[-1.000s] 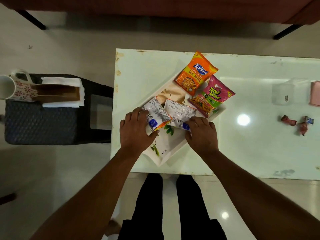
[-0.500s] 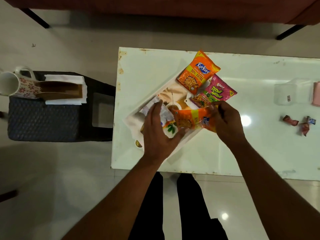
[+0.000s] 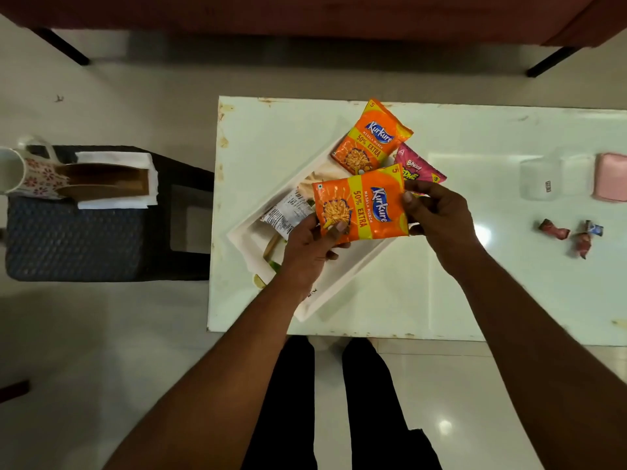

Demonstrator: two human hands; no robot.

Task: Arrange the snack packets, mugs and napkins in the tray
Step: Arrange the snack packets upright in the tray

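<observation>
An orange Kurkure packet (image 3: 361, 205) is held face up above the white tray (image 3: 342, 293). My left hand (image 3: 314, 245) pinches its left end and my right hand (image 3: 437, 218) pinches its right end. A second orange Kurkure packet (image 3: 368, 144) and a pink Bingo packet (image 3: 419, 167) lie at the tray's far corner. Another packet (image 3: 286, 212) lies in the tray with its white printed back up, beside my left hand. A floral mug (image 3: 30, 171) and white napkins (image 3: 115, 181) in a brown holder sit on a dark stool at the left.
The tray sits diagonally on a white table (image 3: 475, 283). A clear plastic container (image 3: 543, 178), a pink object (image 3: 612, 176) and several wrapped candies (image 3: 570, 232) lie on the table's right side. The dark stool (image 3: 84, 239) stands left of the table. My legs are below the near edge.
Both hands lifted one packet off the tray and turned it over, from white back to orange front. It now hangs flat between them, higher than before.
</observation>
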